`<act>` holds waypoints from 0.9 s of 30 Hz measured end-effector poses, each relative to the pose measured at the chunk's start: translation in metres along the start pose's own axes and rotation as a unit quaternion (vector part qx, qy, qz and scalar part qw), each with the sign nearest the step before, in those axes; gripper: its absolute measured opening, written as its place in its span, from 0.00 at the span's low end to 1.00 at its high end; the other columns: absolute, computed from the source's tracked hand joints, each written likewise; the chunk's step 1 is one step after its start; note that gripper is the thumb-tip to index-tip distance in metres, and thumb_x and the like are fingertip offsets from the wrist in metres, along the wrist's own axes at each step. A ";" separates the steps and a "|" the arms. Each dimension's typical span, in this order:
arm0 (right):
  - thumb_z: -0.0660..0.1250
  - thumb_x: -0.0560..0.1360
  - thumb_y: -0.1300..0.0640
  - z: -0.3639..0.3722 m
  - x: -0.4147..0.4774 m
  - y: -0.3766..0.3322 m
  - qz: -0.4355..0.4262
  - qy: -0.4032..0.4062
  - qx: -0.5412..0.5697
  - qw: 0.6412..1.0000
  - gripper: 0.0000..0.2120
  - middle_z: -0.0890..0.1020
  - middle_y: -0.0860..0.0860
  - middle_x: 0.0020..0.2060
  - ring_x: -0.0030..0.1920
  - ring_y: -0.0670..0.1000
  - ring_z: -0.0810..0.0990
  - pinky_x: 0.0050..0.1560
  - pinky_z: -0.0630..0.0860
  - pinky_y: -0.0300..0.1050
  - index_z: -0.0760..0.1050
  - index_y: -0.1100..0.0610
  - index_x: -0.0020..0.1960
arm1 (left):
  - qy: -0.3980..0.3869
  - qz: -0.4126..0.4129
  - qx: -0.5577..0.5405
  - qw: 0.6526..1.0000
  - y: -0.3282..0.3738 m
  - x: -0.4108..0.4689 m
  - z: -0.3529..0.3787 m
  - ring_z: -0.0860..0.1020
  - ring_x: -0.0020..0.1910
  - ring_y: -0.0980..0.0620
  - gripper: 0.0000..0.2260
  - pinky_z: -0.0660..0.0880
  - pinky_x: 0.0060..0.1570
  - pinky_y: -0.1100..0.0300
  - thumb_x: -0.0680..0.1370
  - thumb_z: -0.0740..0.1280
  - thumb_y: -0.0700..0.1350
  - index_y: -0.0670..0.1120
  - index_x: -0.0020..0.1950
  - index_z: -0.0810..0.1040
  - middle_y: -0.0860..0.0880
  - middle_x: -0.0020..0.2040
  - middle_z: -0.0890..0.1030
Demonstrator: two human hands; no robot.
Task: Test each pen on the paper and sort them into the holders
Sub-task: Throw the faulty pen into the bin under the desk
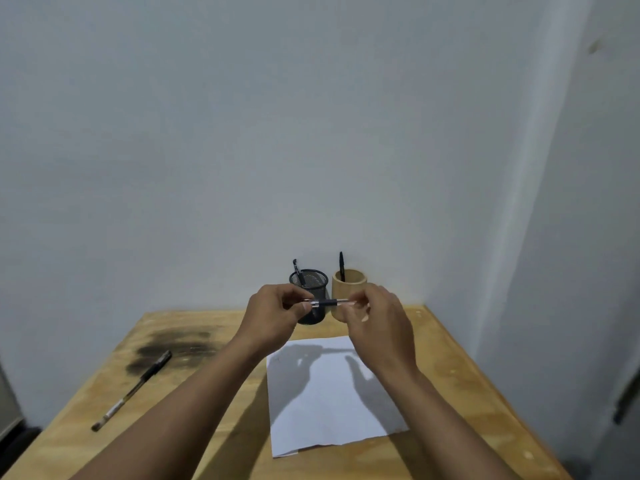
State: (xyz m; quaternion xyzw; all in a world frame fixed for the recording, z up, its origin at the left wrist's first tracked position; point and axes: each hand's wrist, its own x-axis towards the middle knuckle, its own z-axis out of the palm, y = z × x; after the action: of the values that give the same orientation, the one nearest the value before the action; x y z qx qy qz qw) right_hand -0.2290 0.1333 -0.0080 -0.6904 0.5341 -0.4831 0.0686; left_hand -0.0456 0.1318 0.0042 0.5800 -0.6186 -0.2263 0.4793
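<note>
Hands, left hand (pixel 277 311) and right hand (pixel 372 315), pinch one pen (pixel 327 302) level above the paper (pixel 329 410); pulling it uncapped could fling it.

Paper (pixel 332 393) before two holders (pixel 309 296), pen (pixel 133 389) left.

From my feed, both ends of the held pen (pixel 325 302) vanish inside the left hand (pixel 277 315) and right hand (pixel 375 318), so I cannot tell whether it is capped. The hands cover the lower fronts of the mesh holder (pixel 309 284) and wooden holder (pixel 349 282). Each holder hides the lower part of its pen. The printing on the loose pen (pixel 133 389) is too small to read. My forearms are cut off by the bottom edge.
</note>
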 end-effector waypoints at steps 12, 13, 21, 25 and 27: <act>0.65 0.81 0.52 -0.112 -0.009 0.100 0.024 0.010 -0.198 0.980 0.08 0.83 0.46 0.50 0.55 0.53 0.75 0.53 0.65 0.49 0.83 0.48 0.56 | -0.008 0.073 0.008 0.997 0.060 -0.030 0.126 0.79 0.50 0.57 0.12 0.73 0.47 0.64 0.78 0.68 0.51 0.50 0.60 0.79 0.53 0.50 0.82; 0.65 0.81 0.52 -0.124 -0.013 0.113 0.044 0.019 -0.202 0.978 0.08 0.83 0.46 0.49 0.54 0.53 0.75 0.52 0.65 0.49 0.83 0.48 0.56 | -0.028 0.084 0.020 0.996 0.061 -0.036 0.144 0.79 0.52 0.55 0.13 0.75 0.50 0.59 0.79 0.67 0.52 0.50 0.62 0.79 0.52 0.51 0.82; 0.67 0.79 0.56 -0.171 -0.073 0.223 0.239 0.035 -0.235 0.942 0.08 0.85 0.51 0.49 0.55 0.57 0.80 0.54 0.75 0.51 0.84 0.50 0.54 | -0.273 0.171 0.239 0.916 0.061 -0.083 0.258 0.69 0.71 0.46 0.22 0.65 0.71 0.48 0.83 0.53 0.58 0.50 0.71 0.74 0.49 0.72 0.73; 0.66 0.77 0.59 -0.168 -0.114 0.284 0.330 0.010 -0.235 0.914 0.11 0.86 0.53 0.51 0.56 0.59 0.81 0.55 0.78 0.52 0.84 0.51 0.54 | -0.307 0.198 0.325 0.872 0.054 -0.090 0.278 0.52 0.80 0.47 0.25 0.48 0.77 0.42 0.84 0.47 0.58 0.51 0.80 0.58 0.49 0.81 0.57; 0.66 0.75 0.59 -0.159 -0.135 0.311 0.376 -0.015 -0.233 0.897 0.11 0.86 0.54 0.52 0.57 0.60 0.82 0.56 0.79 0.51 0.84 0.51 0.54 | -0.311 0.194 0.326 0.871 0.053 -0.090 0.279 0.50 0.81 0.48 0.26 0.47 0.77 0.42 0.84 0.46 0.58 0.51 0.81 0.55 0.49 0.82 0.54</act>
State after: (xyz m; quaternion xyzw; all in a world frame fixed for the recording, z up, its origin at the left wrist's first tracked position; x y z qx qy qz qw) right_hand -0.5508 0.1784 -0.1946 -0.4415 0.8500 -0.2728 0.0901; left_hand -0.3226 0.1502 -0.1038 0.4715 -0.8743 -0.0830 0.0799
